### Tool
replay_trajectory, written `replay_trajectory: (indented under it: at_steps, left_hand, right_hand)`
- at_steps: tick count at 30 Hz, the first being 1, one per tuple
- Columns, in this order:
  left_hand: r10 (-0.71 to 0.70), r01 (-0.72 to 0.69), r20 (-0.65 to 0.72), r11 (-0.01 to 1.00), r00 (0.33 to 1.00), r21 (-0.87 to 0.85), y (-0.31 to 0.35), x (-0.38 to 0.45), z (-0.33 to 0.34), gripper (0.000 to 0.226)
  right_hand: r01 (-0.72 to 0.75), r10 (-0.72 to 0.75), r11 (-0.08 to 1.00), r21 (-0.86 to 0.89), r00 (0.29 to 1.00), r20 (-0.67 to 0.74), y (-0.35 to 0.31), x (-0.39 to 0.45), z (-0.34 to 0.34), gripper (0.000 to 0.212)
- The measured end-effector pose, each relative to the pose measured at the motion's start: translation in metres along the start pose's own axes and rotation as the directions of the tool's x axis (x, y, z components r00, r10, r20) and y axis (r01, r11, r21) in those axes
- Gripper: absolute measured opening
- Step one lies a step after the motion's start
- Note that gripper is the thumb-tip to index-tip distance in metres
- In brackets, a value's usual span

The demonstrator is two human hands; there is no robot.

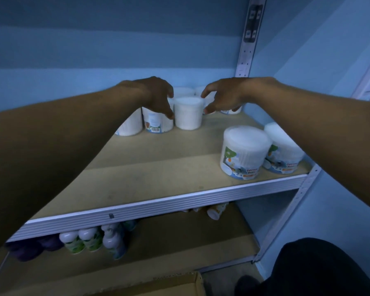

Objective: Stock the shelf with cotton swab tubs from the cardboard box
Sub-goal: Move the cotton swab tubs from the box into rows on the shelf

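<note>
— Head view: where are your hands?
— My left hand [156,97] and right hand [222,99], fingers spread and holding nothing, flank the tub [188,113] standing at the shelf [158,167] back. Placing looks done; next, probably the cardboard box [179,285].

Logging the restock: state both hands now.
Left hand: open, fingertips beside the plain white round plastic tub.
Right hand: open, holding nothing.

Tubs [188,113] on shelf [158,167], bottles [90,240] below.
</note>
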State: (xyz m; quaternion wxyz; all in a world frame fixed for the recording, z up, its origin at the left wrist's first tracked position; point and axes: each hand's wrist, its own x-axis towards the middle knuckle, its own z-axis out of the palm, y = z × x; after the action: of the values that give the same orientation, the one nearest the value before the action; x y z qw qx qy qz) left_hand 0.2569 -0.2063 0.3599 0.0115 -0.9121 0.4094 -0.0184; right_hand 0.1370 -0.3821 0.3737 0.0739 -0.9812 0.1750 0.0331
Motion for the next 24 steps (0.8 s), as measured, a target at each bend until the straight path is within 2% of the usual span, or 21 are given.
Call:
replay_trajectory:
  at_steps: [5,11,16,24]
  left_hand:
    - [-0.014,0.014,0.006,1.0,1.0,-0.01,-0.018,0.014,0.008,0.075]
    - [0.004,-0.003,0.017,1.0,1.0,-0.018,-0.029,0.027,0.018,0.079]
    - [0.028,-0.028,0.041,1.0,0.999,-0.004,-0.034,0.037,0.026,0.084]
    - [0.059,-0.062,0.046,0.995,0.997,0.08,-0.031,0.039,0.022,0.079]
  right_hand:
    - [0.028,-0.028,1.0,0.004,1.0,-0.01,-0.016,0.031,0.008,0.069]
    - [0.062,-0.068,0.995,-0.073,0.995,-0.074,-0.032,0.072,0.024,0.079]
    - [0.065,-0.07,0.995,-0.082,0.996,-0.059,-0.037,0.091,0.037,0.075]
    - [0.09,-0.098,0.992,-0.093,0.991,-0.087,-0.037,0.088,0.039,0.065]
